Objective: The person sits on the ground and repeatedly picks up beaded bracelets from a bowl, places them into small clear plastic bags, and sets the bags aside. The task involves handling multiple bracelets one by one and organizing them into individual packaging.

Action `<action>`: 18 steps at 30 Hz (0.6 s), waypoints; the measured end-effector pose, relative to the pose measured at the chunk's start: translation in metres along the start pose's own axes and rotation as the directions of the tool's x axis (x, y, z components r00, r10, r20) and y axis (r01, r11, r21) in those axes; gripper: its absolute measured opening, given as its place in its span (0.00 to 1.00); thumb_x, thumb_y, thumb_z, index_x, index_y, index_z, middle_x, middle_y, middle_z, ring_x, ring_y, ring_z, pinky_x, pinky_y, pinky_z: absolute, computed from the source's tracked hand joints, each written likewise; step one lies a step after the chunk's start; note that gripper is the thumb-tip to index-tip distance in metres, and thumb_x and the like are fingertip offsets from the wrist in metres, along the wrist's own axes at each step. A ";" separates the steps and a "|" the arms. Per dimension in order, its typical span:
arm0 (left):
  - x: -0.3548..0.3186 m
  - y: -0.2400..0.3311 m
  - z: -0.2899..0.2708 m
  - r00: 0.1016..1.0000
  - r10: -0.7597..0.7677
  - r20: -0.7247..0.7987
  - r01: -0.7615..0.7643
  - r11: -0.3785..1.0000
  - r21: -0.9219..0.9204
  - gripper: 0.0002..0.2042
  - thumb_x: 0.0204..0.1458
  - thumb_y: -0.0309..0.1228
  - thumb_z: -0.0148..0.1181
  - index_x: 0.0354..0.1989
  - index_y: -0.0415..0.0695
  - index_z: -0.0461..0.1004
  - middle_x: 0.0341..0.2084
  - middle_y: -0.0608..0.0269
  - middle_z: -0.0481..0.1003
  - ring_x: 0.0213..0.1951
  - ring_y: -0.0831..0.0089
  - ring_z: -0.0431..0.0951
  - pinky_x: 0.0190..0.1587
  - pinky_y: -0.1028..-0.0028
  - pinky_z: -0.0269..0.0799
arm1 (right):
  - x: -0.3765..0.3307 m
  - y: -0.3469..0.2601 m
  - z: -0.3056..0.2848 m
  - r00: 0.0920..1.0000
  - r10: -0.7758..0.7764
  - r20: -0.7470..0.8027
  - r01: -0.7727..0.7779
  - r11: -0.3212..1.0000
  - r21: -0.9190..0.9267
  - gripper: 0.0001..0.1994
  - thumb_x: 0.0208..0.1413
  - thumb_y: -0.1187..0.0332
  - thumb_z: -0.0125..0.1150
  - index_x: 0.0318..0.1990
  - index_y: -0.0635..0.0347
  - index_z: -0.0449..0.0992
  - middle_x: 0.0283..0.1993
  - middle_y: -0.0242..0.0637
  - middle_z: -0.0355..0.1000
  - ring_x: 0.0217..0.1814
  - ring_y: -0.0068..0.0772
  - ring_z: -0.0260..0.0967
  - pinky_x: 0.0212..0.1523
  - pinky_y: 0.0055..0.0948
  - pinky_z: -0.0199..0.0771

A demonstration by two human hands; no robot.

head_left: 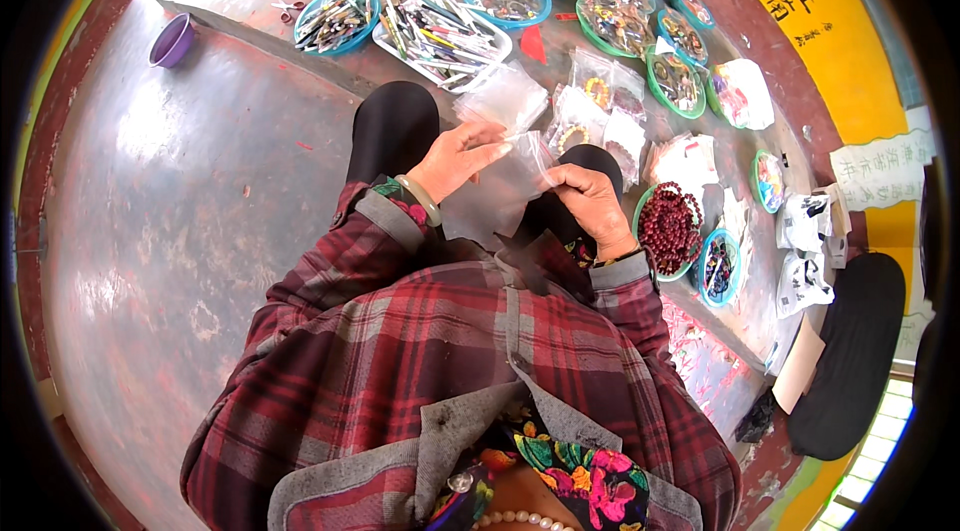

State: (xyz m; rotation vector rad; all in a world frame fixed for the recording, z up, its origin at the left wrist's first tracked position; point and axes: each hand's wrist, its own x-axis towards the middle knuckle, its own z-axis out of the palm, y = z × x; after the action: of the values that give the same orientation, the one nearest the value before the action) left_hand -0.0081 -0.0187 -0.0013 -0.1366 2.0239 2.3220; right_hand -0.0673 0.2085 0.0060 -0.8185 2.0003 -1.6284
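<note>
Over my lap a clear plastic zip bag [520,171] is stretched between my hands. My right hand [597,206] pinches its right side between thumb and fingers. On the other side my left hand [458,163], with a pale bangle at the wrist, has its fingertips closed at the bag's upper edge. Nothing can be made out inside the bag. Just beyond lies a stack of clear bags [503,96]. Bagged bead bracelets [575,136] lie ahead of my right hand, and a green basket [643,261] with dark red beads sits to its right.
A white tray [497,51] of pens and a blue basket [372,6] of pens stand ahead. Several baskets of trinkets, one a blue basket [548,11], spread to the far right. A purple bowl [172,41] sits far left; white bags [803,281] stand at right.
</note>
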 end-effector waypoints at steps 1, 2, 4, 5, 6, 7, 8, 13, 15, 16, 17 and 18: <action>-0.002 0.003 0.001 0.999 0.010 0.038 -0.011 1.000 0.020 0.17 0.52 0.34 0.57 0.48 0.39 0.69 0.35 0.69 0.72 0.27 0.85 0.68 0.25 0.83 0.64 | -0.001 -0.001 -0.002 1.000 -0.006 0.018 0.007 0.998 -0.057 0.08 0.46 0.81 0.53 0.33 0.65 0.75 0.32 0.36 0.73 0.37 0.24 0.69 0.41 0.22 0.67; -0.003 0.006 0.001 0.997 0.020 0.075 -0.023 0.999 0.040 0.17 0.52 0.33 0.57 0.48 0.39 0.69 0.34 0.68 0.73 0.26 0.85 0.68 0.24 0.83 0.64 | -0.001 -0.004 -0.004 0.999 -0.010 0.036 0.014 0.993 -0.114 0.07 0.46 0.80 0.54 0.33 0.64 0.76 0.32 0.36 0.72 0.37 0.24 0.69 0.41 0.22 0.67; -0.005 0.007 0.002 0.992 0.023 0.124 -0.029 0.999 0.046 0.16 0.53 0.33 0.56 0.47 0.37 0.70 0.32 0.68 0.73 0.25 0.85 0.69 0.24 0.82 0.65 | -0.001 -0.016 -0.004 0.998 -0.015 0.066 0.027 0.983 -0.183 0.06 0.46 0.78 0.56 0.33 0.64 0.76 0.31 0.36 0.72 0.36 0.25 0.68 0.40 0.23 0.67; -0.007 0.007 0.002 0.991 0.017 0.136 -0.021 0.999 0.032 0.15 0.53 0.32 0.56 0.46 0.37 0.71 0.31 0.68 0.73 0.25 0.84 0.69 0.23 0.82 0.65 | -0.001 -0.023 0.000 0.997 -0.016 0.077 0.031 0.980 -0.197 0.05 0.46 0.77 0.57 0.32 0.65 0.76 0.31 0.36 0.72 0.35 0.26 0.68 0.39 0.24 0.67; -0.007 0.008 0.002 0.988 0.013 0.152 -0.015 1.000 0.017 0.14 0.53 0.32 0.55 0.45 0.37 0.71 0.30 0.68 0.73 0.24 0.84 0.69 0.23 0.82 0.65 | -0.001 -0.028 0.002 0.996 -0.017 0.084 0.034 0.976 -0.213 0.05 0.46 0.76 0.59 0.32 0.65 0.76 0.30 0.36 0.71 0.35 0.27 0.68 0.38 0.24 0.66; -0.006 0.006 0.001 0.986 0.012 0.164 -0.014 1.000 0.012 0.13 0.54 0.32 0.55 0.43 0.36 0.72 0.29 0.68 0.73 0.24 0.84 0.70 0.23 0.81 0.66 | 0.000 -0.027 0.003 0.994 -0.019 0.107 0.043 0.973 -0.226 0.05 0.47 0.74 0.59 0.32 0.65 0.75 0.29 0.36 0.71 0.34 0.26 0.67 0.38 0.24 0.66; -0.004 0.003 -0.001 0.984 0.012 0.176 -0.013 1.000 0.008 0.12 0.54 0.32 0.55 0.42 0.36 0.73 0.29 0.67 0.73 0.24 0.83 0.70 0.24 0.81 0.67 | 0.001 -0.025 0.004 0.991 -0.020 0.130 0.051 0.970 -0.239 0.05 0.48 0.73 0.59 0.32 0.66 0.75 0.29 0.35 0.70 0.34 0.26 0.67 0.38 0.23 0.65; -0.004 0.000 0.001 0.996 0.004 0.093 0.006 0.994 -0.109 0.10 0.55 0.31 0.53 0.37 0.36 0.75 0.29 0.66 0.74 0.26 0.81 0.72 0.27 0.79 0.72 | 0.004 -0.026 0.004 0.987 0.032 0.155 0.025 0.935 -0.354 0.08 0.49 0.68 0.60 0.31 0.64 0.75 0.26 0.37 0.70 0.29 0.29 0.68 0.32 0.25 0.66; -0.003 -0.007 0.002 1.000 0.002 0.031 0.004 0.979 -0.205 0.10 0.55 0.31 0.53 0.38 0.37 0.75 0.29 0.66 0.74 0.26 0.80 0.72 0.29 0.78 0.73 | 0.006 -0.027 0.004 0.990 0.017 0.137 0.032 0.936 -0.350 0.10 0.50 0.63 0.58 0.32 0.61 0.76 0.25 0.39 0.71 0.27 0.36 0.69 0.30 0.29 0.66; -0.002 -0.009 0.002 0.999 -0.015 0.031 0.021 0.980 -0.199 0.10 0.55 0.31 0.53 0.38 0.37 0.75 0.29 0.66 0.74 0.27 0.80 0.73 0.29 0.78 0.73 | 0.007 -0.027 0.004 0.990 0.007 0.138 0.048 0.919 -0.391 0.10 0.50 0.63 0.57 0.32 0.60 0.76 0.25 0.39 0.72 0.27 0.36 0.69 0.30 0.30 0.67; -0.001 -0.010 0.001 0.999 -0.033 0.031 0.038 0.980 -0.193 0.10 0.55 0.31 0.53 0.38 0.37 0.75 0.29 0.66 0.74 0.28 0.80 0.73 0.30 0.78 0.73 | 0.008 -0.026 0.005 0.990 -0.003 0.139 0.064 0.900 -0.431 0.10 0.51 0.62 0.56 0.32 0.60 0.76 0.26 0.39 0.72 0.28 0.37 0.70 0.30 0.30 0.67; 0.000 -0.011 0.000 0.998 -0.050 0.030 0.055 0.981 -0.187 0.10 0.55 0.30 0.53 0.39 0.37 0.75 0.29 0.66 0.74 0.29 0.80 0.73 0.30 0.78 0.73 | 0.009 -0.026 0.006 0.990 -0.014 0.141 0.079 0.879 -0.470 0.11 0.52 0.61 0.55 0.33 0.59 0.76 0.26 0.39 0.72 0.28 0.38 0.70 0.30 0.31 0.67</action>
State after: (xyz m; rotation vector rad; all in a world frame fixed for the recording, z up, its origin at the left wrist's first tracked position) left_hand -0.0072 -0.0174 -0.0117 -0.1657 1.7646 2.4642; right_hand -0.0653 0.1951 0.0304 -1.1224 2.3288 -1.0709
